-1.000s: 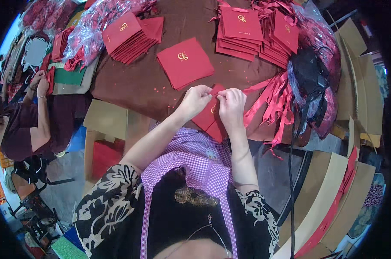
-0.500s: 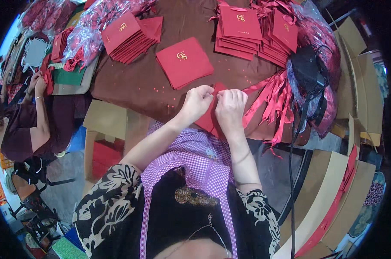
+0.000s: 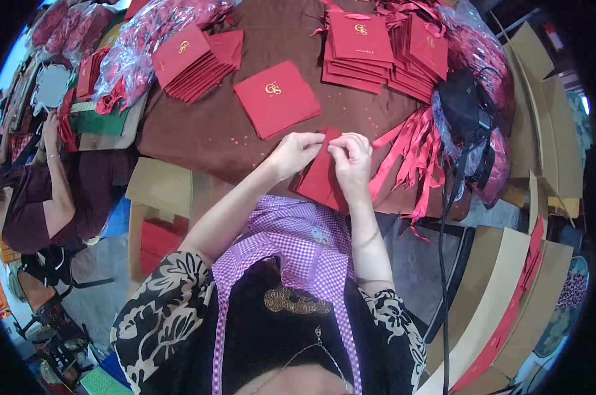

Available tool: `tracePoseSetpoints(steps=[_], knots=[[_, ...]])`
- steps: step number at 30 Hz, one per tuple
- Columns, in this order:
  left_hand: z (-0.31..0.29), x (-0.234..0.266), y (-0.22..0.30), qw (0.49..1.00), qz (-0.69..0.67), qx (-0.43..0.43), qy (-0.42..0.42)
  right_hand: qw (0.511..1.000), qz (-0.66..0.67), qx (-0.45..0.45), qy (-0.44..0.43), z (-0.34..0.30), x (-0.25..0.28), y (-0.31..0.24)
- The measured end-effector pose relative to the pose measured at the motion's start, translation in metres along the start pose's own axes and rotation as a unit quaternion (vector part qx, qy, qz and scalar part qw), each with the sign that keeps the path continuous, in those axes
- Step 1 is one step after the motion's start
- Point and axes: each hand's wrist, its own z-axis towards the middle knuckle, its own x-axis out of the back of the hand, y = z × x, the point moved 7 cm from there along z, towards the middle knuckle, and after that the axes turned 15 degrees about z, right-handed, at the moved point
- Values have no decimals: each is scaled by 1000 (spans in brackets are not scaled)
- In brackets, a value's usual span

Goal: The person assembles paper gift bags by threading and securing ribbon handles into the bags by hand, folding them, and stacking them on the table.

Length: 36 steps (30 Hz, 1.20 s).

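Note:
A folded red paper bag is held upright at the near edge of the brown-covered table, between my two hands. My left hand is closed with its fingertips pinching the bag's upper left edge. My right hand has thumb and fingers pressed together at the upper right edge; whether a ribbon end is in them cannot be made out. Just beyond lies a flat pile of red bags with a gold emblem. Pink ribbons hang over the table beside my right hand.
More red bags stand stacked at the far left and far right. A black bag with a dark cord rests by plastic-wrapped pink bundles. Cardboard boxes flank me. At left, a co-worker's arm reaches to another table.
The held bag now shows more of its face, tilted between my hands. My right hand has turned, its thumb now showing against the bag. The view has shifted slightly.

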Motion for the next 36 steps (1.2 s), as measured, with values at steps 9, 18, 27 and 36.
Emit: tracePoseSetpoints(steps=[9, 18, 27, 36], knots=[[-7, 10, 13, 996, 61, -57, 33, 996, 42, 35, -76, 22, 3, -13], [-17, 25, 44, 988, 59, -145, -8, 961, 76, -17, -267, 38, -5, -32], [-15, 41, -14, 980, -197, 28, 22, 918, 134, -49, -371, 28, -10, -33], [-61, 82, 39, 896, 212, -112, 375, 940, 124, -127, -292, 15, -8, 4]])
